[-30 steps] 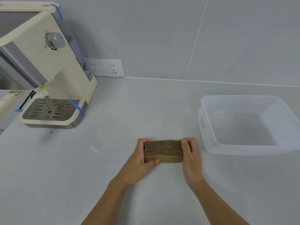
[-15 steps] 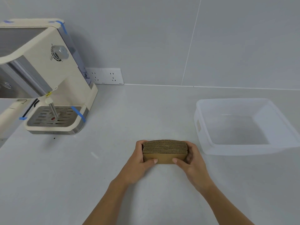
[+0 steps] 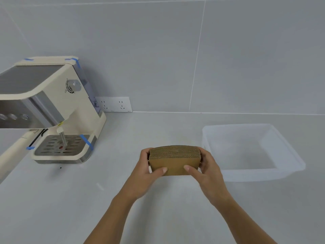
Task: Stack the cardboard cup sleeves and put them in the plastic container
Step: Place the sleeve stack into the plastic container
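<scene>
- My left hand (image 3: 149,170) and right hand (image 3: 205,170) clamp the stack of cardboard cup sleeves (image 3: 175,160) between them, one at each end, thumbs pressed flat on the near brown face, fingers wrapped round the far side.
- Changed in the last second: my right hand has gone from squaring the end of the stack to gripping it with the thumb across the front. The stack now sits further right and looks lifted off the counter (image 3: 158,208); I cannot see a clear gap beneath, so that is a judgement.
- Meaning: stacking looks finished, edges even, layers tight. The carry to the container seems underway; only the placing remains.
- Just right of my right hand, and a little beyond it: the plastic container (image 3: 290,170), translucent, open, nothing in it. Its near-left corner is close to the stack's right end, not touching.
- Well off to the left of my left hand: a cream coffee machine (image 3: 58,103) with strips of blue tape (image 3: 87,141) on the drip tray and top corners.
- Beyond the hands, at the foot of the wall: a white double socket plate (image 3: 114,104).
- Writing: none readable. A small yellow tag hangs near the machine's spout and there are marks round its dial, all too small to make out. No brand visible on sleeves or container.
</scene>
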The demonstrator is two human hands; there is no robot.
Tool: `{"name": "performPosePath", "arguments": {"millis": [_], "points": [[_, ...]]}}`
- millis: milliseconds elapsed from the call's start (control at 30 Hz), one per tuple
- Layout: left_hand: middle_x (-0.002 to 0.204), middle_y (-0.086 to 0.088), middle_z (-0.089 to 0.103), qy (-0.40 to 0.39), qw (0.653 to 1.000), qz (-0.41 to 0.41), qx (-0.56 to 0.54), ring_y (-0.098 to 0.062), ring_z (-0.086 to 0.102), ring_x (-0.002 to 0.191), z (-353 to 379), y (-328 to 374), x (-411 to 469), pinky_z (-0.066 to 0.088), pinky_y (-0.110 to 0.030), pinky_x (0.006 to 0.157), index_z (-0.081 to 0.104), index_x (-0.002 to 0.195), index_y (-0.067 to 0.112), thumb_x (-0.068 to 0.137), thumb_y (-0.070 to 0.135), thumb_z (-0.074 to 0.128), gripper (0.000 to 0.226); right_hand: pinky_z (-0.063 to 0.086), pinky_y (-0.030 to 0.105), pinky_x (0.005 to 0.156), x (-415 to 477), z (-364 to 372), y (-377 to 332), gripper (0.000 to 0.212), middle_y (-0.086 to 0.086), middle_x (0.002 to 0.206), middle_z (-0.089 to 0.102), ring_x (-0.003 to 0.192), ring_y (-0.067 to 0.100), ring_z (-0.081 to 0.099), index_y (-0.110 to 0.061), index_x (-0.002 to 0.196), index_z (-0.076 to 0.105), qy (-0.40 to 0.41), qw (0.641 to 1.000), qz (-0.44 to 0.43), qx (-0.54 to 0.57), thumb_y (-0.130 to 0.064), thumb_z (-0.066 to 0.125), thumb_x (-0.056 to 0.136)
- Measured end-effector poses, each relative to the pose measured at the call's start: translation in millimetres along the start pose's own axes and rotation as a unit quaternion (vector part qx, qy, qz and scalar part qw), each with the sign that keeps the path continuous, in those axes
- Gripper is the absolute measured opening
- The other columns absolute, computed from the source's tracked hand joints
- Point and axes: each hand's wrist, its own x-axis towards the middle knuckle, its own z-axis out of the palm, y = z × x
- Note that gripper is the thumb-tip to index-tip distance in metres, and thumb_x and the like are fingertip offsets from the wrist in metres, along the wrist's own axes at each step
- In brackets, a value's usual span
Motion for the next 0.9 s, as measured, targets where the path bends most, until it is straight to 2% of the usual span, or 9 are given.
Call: {"name": "performPosePath", "arguments": {"millis": [100,233,367,533,633,800,900], "points": [[0.116,0.015,0.055,0.011,0.999,0.028,0.014,0.0,0.057,0.102,7,19,7,0.051,-0.027,0.086,0.04,0.11,0.043,0.071,0.035,0.068,0.049,0.052,0.019,0.082,6,-10,-17,0.052,-0.011,0.112,0.063,0.103,0.002,0.06,-0.042,0.106,0.052,0.002,1.0,-0.028,0.008,-0.004,0.069,0.077],[0.114,0.015,0.057,0.026,0.998,0.059,0.014,-0.006,0.056,0.106,26,43,19,0.05,-0.028,0.088,0.041,0.107,0.044,0.07,0.034,0.068,0.047,0.053,0.023,0.081,12,-31,-36,0.05,-0.007,0.115,0.063,0.104,0.006,0.06,-0.039,0.108,0.053,0.018,0.998,-0.053,0.018,-0.003,0.068,0.077],[0.114,0.015,0.056,0.031,0.997,0.075,-0.002,-0.006,0.055,0.107,52,61,33,0.049,-0.027,0.087,0.041,0.106,0.044,0.07,0.031,0.068,0.047,0.053,0.023,0.079,17,-57,-48,0.05,-0.005,0.115,0.063,0.103,0.007,0.061,-0.035,0.111,0.054,0.044,0.997,-0.063,0.032,-0.002,0.068,0.077],[0.113,0.018,0.055,0.03,0.996,0.078,-0.003,-0.001,0.056,0.103,91,77,53,0.05,-0.024,0.083,0.04,0.106,0.046,0.068,0.035,0.068,0.048,0.05,0.029,0.084,21,-94,-56,0.047,-0.004,0.113,0.065,0.103,0.01,0.062,-0.033,0.11,0.056,0.076,0.994,-0.054,0.049,-0.002,0.067,0.077],[0.111,0.016,0.055,0.027,0.997,0.068,-0.014,-0.005,0.056,0.102,116,82,66,0.05,-0.023,0.081,0.04,0.112,0.038,0.073,0.029,0.07,0.05,0.05,0.029,0.084,26,-118,-59,0.044,-0.002,0.112,0.066,0.103,0.012,0.063,-0.03,0.111,0.056,0.095,0.993,-0.039,0.052,-0.003,0.067,0.078],[0.105,0.015,0.056,0.039,0.999,0.016,-0.033,-0.002,0.059,0.091,155,87,84,0.05,-0.008,0.061,0.042,0.115,0.029,0.077,0.021,0.071,0.048,0.048,0.024,0.077,38,-153,-58,0.039,-0.002,0.11,0.065,0.101,0.012,0.062,-0.026,0.11,0.056,0.113,0.993,0.005,0.04,-0.005,0.065,0.079],[0.103,0.014,0.059,0.052,0.997,-0.027,-0.04,-0.001,0.059,0.089,172,86,92,0.048,-0.008,0.057,0.047,0.113,0.026,0.077,0.021,0.071,0.045,0.048,0.025,0.079,46,-169,-53,0.034,-0.003,0.106,0.065,0.1,0.013,0.062,-0.027,0.105,0.057,0.114,0.992,0.043,0.023,-0.007,0.065,0.079]]}}
